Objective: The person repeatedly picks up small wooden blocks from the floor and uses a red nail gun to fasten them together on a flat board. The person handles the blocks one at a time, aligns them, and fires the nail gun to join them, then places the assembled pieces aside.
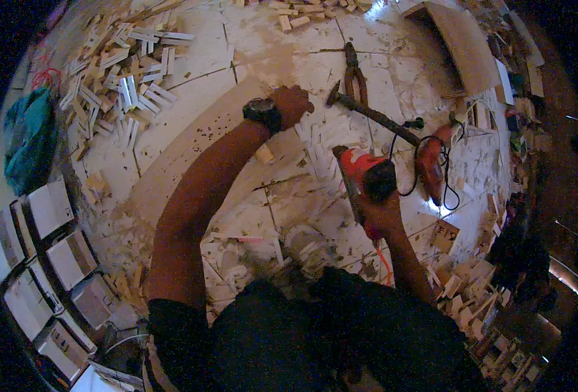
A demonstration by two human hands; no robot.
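Observation:
My left hand (293, 106), a dark watch (263, 114) on its wrist, reaches over the far end of a pale brown board (161, 155) on the floor. Its fingers look curled together; anything in them is hidden. Small dark bits, too small to name, lie scattered (215, 129) on the board. My right hand (381, 212) is wrapped round a red and black power tool (364, 168) with an orange cord (385, 261). A hammer (377, 117) lies beyond that tool, its head near my left hand. Pliers (352, 75) with reddish handles rest past the hammer.
A second red power tool (430, 166) with a black cord lies at the right. Wood strips (129, 91) are heaped at the far left, more pieces (475, 294) at the near right. Cartons (72, 258) line the left; a large brown box (462, 49) stands far right.

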